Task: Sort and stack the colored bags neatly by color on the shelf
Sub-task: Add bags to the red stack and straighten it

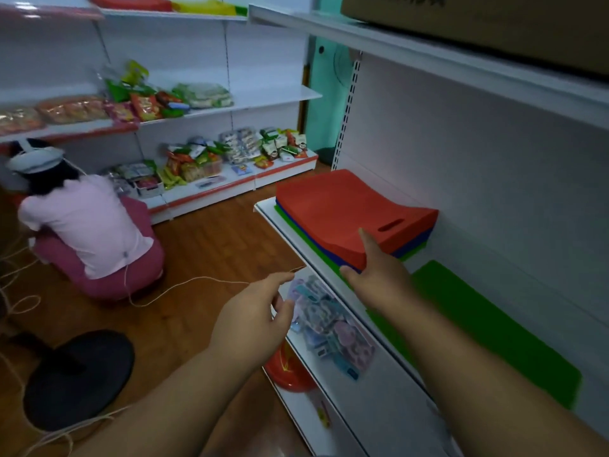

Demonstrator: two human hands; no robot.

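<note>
On the shelf (298, 225), red bags (346, 212) top blue, green.

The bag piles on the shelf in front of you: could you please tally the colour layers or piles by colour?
Red: 1, top of the stack, gripped by the right hand
Blue: 1, the layer beneath it
Green: 2, the bottom layer and a separate flat pile
Total: 4
Single bags cannot be told apart.

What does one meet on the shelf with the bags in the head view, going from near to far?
Green bag lying alone → right hand gripping the near corner of the pile → red bags on top of the pile, with blue bags and green ones below.
</note>
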